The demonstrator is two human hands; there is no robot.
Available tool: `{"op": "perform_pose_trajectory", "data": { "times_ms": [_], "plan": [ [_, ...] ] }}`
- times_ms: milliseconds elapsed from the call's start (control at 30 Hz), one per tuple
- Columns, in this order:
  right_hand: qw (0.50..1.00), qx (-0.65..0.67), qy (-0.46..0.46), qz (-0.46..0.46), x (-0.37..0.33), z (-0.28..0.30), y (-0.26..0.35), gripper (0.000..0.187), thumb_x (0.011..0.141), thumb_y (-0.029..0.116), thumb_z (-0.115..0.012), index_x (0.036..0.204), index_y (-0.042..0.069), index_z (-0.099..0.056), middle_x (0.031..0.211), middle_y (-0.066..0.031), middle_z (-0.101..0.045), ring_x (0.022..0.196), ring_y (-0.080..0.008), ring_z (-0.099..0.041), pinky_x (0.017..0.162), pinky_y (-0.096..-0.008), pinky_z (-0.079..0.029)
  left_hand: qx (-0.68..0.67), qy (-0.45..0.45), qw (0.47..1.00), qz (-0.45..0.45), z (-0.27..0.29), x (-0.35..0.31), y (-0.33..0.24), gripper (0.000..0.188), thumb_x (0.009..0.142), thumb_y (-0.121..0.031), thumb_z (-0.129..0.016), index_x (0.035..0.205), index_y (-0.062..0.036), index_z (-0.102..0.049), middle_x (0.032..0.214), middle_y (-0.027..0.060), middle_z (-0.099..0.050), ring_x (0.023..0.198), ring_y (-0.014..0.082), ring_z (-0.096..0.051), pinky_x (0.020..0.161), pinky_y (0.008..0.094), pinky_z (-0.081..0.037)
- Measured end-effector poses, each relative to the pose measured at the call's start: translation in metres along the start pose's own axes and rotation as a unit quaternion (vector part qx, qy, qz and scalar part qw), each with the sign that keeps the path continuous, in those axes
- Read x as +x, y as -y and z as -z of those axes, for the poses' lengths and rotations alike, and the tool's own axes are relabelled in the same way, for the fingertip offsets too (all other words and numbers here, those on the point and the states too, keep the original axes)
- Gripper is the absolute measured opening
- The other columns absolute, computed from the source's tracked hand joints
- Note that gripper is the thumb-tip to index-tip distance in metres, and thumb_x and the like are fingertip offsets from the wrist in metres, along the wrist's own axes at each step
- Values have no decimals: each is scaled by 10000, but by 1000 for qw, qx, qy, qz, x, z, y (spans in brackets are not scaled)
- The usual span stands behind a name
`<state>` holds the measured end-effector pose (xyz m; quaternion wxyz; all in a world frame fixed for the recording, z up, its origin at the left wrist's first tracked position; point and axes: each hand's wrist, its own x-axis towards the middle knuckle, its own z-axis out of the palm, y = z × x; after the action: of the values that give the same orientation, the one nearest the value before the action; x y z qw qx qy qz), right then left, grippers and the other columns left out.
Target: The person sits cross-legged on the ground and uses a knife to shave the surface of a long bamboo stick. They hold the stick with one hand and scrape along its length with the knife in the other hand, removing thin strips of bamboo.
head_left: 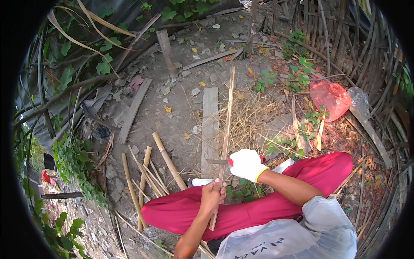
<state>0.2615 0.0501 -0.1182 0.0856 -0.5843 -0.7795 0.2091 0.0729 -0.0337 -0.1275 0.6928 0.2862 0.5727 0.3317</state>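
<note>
My bare left hand (212, 196) is closed around the lower part of a long, split bamboo strip (229, 110). The strip runs from near my lap up and away, leaning slightly right at its far end. In a white glove with a yellow cuff, my right hand (246, 165) grips the red handle of a knife. The knife's blade (216, 162) points left and crosses the strip just above my left hand; whether it cuts in, I cannot tell. My legs in dark red trousers (267, 207) are folded beneath both hands.
Several bamboo pieces (166, 155) lie left of my knee. Ahead on the soil are a grey plank (210, 116) and dry shavings (250, 116). Another board (135, 110) lies farther left. A red plastic bag (330, 99) sits at right, near a slatted fence (366, 56).
</note>
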Motion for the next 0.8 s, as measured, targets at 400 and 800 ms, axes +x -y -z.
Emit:
{"op": "perform_pose_trajectory", "data": {
  "times_ms": [400, 800],
  "plan": [
    [998, -21, -12, -49, 22, -30, -15, 215, 833, 207, -629, 849, 47, -771, 806, -205, -734, 765, -356, -742, 684, -461, -581, 94, -34, 995, -28, -9, 18, 10, 392, 1108, -339, -445, 920, -20, -575, 649, -12, -493, 479, 71, -415, 424, 257, -346],
    [996, -5, -79, -46, 62, -49, -3, 228, 860, 255, -628, 826, 70, -755, 782, -203, -716, 775, -382, -721, 698, -474, -565, 49, -68, 996, -21, 2, 22, -4, 350, 1107, -329, -446, 932, -41, -542, 648, -19, -464, 477, 63, -355, 422, 251, -311]
  ]
}}
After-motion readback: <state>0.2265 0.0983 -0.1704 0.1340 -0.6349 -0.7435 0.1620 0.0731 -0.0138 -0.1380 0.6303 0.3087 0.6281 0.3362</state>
